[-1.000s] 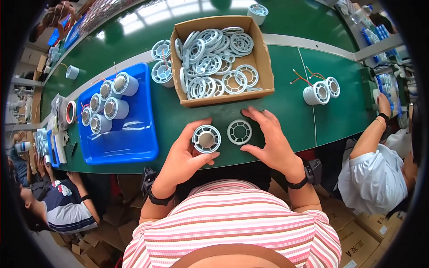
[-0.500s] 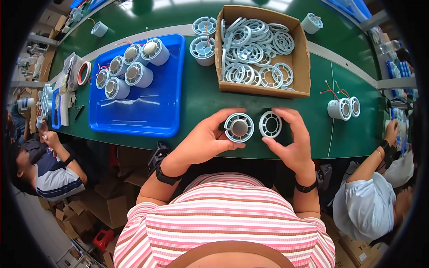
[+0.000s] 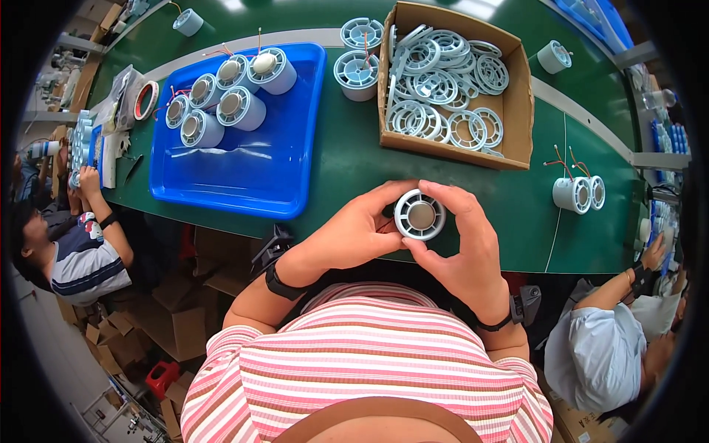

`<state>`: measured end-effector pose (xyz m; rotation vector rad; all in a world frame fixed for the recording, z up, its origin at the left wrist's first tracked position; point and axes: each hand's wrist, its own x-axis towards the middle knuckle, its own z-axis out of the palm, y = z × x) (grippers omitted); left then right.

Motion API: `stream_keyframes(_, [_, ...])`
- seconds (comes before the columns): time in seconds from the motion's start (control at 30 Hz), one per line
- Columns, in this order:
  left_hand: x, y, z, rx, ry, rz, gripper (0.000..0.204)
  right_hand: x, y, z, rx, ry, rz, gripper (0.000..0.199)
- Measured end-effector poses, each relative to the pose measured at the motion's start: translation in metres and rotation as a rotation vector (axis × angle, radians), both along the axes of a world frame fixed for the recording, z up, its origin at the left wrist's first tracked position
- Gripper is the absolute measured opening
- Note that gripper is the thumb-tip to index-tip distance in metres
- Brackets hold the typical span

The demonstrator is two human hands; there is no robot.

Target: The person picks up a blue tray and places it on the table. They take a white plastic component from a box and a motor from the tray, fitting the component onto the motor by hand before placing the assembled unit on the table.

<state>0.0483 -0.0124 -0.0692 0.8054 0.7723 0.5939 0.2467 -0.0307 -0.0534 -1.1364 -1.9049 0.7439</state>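
In front of me, above the table's near edge, my left hand (image 3: 346, 230) grips a pale cylindrical housing (image 3: 422, 215) by its side. A grey metal disc fills the middle of its face, and a bit of red wire shows by my left fingers. Thumb and forefinger of my right hand (image 3: 473, 247) pinch a pale slotted ring (image 3: 442, 224), which lies over the front of the housing, around the disc. Whether the ring is seated fully cannot be seen. The housing's back is hidden by my left hand.
A blue tray (image 3: 229, 181) with several similar housings stands left. Beyond my hands, a cardboard box (image 3: 452, 153) holds many loose rings. Two stacked housings (image 3: 356, 77) stand between them; two wired ones (image 3: 572, 194) lie right. Co-workers (image 3: 85, 244) sit at both sides.
My right hand has moved left, bringing the ring from beside the housing onto its face. My left hand still holds the housing. The whole view has shifted slightly.
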Motion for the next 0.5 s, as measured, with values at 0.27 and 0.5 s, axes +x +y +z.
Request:
stream_keyframes(0.27, [-0.005, 0.009, 0.010, -0.267, -0.046, -0.017, 0.068, 0.008, 0.004, -0.003, 0.005, -0.030, 0.049, 0.068])
stream_keyframes(0.5, [-0.003, 0.000, 0.014, -0.204, -0.073, 0.016, 0.065, 0.008, 0.002, 0.005, 0.019, -0.029, 0.088, 0.068])
